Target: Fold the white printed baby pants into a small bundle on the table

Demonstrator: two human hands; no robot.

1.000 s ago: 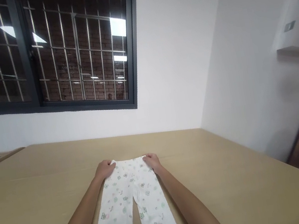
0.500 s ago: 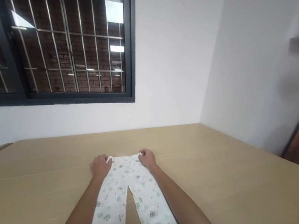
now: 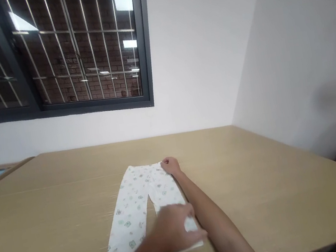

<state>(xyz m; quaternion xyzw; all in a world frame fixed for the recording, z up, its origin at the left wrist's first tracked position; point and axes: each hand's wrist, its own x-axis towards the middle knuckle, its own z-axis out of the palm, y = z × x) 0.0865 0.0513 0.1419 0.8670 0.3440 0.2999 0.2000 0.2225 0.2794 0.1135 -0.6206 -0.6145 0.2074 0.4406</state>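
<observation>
Item 1, nearest me: left hand (image 3: 179, 229), reached across to the right-hand trouser leg and lying over its hem end. The fingers curl down onto the cloth; I judge they are taking hold of the hem, though the picture is blurred there and I cannot tell whether the cloth is truly pinched or only covered.

Item 2: the small printed trousers (image 3: 136, 204), white with a scatter of green motifs, spread flat on the table (image 3: 42, 224), waistband at the far end, legs running toward me and splayed a little apart. The left-hand leg lies bare and untouched, its hem near the table's near edge.

Item 3: right hand (image 3: 170, 165), at the far right corner of the waistband, fingers closed narrow and pressed on that corner (pinning it or gripping it, I cannot say which); the forearm runs alongside the right-hand leg.

Progress, as I judge it: the garment is laid out and smoothed, so the spreading is done. No fold shows yet; neither leg overlaps the other, nor is the length doubled. All of the folding is left.

Item 4, far: white wall (image 3: 200, 51), with a dark-framed barred window (image 3: 78, 50) at far left, brickwork behind it.
</observation>
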